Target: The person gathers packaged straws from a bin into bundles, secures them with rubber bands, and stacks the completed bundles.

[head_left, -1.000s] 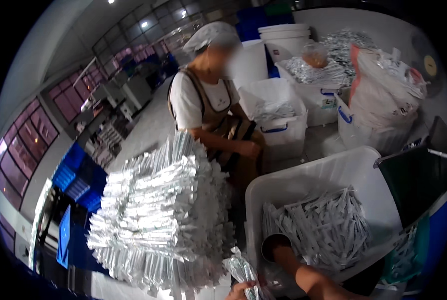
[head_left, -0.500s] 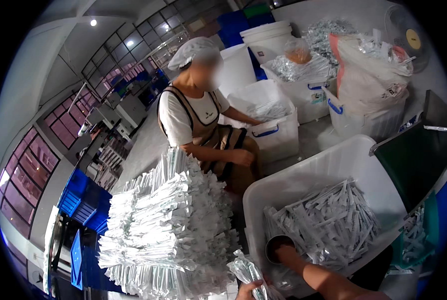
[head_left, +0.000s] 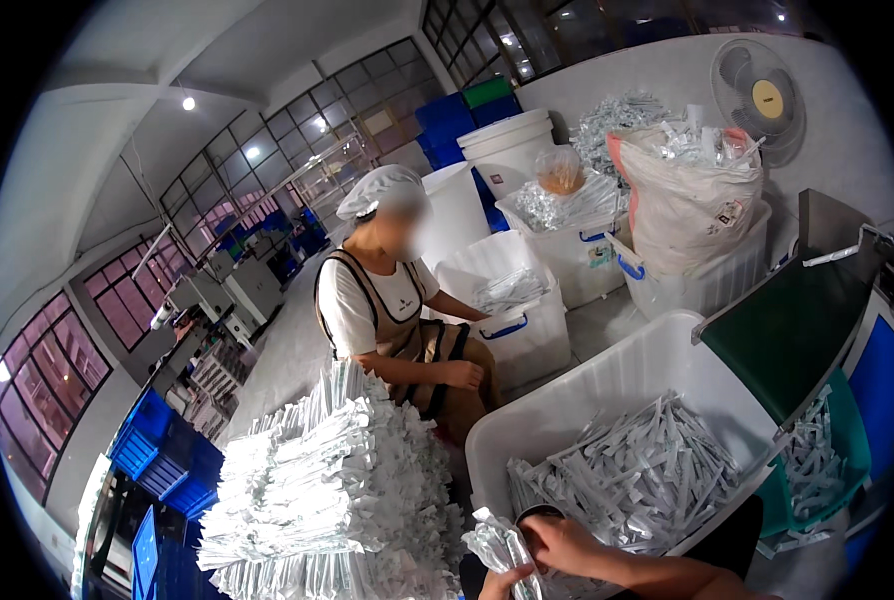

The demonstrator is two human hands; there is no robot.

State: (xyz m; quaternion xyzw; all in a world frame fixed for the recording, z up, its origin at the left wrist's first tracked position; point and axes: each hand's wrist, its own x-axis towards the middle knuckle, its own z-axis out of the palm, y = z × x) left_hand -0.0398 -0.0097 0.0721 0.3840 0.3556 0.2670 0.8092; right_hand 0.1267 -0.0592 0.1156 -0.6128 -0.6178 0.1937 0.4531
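Observation:
My left hand (head_left: 499, 584) grips a bundle of thin white packets (head_left: 491, 540) at the lower middle. My right hand (head_left: 564, 542), fingers curled, is beside it at the rim of a dark round cup (head_left: 537, 513); what it holds is hidden. Behind my hands, a white plastic bin (head_left: 723, 372) holds many loose strip packets (head_left: 632, 470). To my left rises a tall stack of bundled white packets (head_left: 317, 490). At the right, a teal tray (head_left: 832, 390) holds more strips.
A co-worker (head_left: 367, 310) in a cap sits opposite, a hand at another bin (head_left: 532, 340). Behind are filled bins (head_left: 592, 275), a sack (head_left: 692, 210) and a fan (head_left: 752, 85). A green conveyor (head_left: 772, 340) is at right, blue crates (head_left: 152, 440) at left.
The view has tilted up, showing more of the back wall. My right hand has come out of the cup's inside toward the bundle in my left hand. The co-worker has reached into the bin behind.

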